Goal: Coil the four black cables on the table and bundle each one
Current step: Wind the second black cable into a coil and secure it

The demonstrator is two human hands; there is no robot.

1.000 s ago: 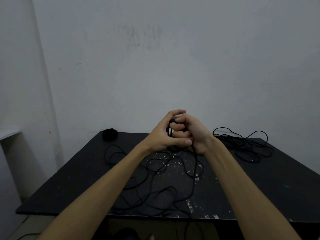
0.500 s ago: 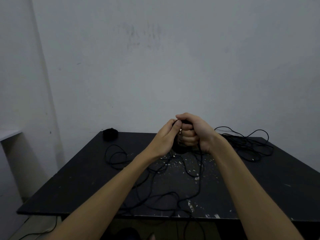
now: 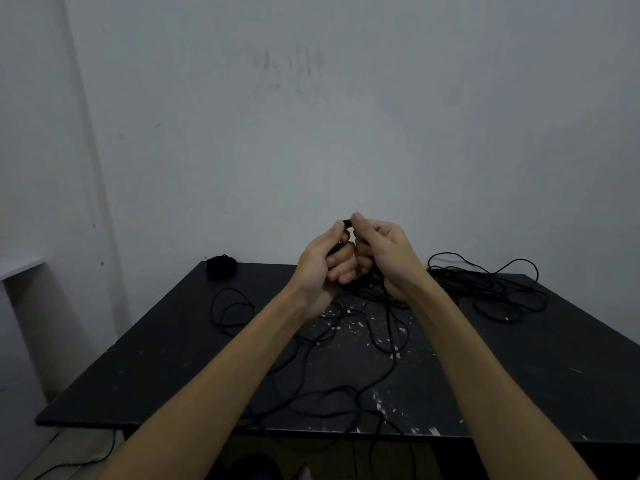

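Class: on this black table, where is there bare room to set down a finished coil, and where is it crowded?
Bare patches: the black table's near-left part, in front of the small black coiled bundle; and the near-right corner, in front of the loose black cable pile. Crowded: the centre, under both hands, where tangled black cable sprawls to the front edge.

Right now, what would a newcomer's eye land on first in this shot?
The two hands raised mid-frame above the table: left hand and right hand pinch a small black cable coil between them, its tail hanging down. Next, the loose cable tangle at the far right of the black table, and a finished dark bundle at the far left corner.
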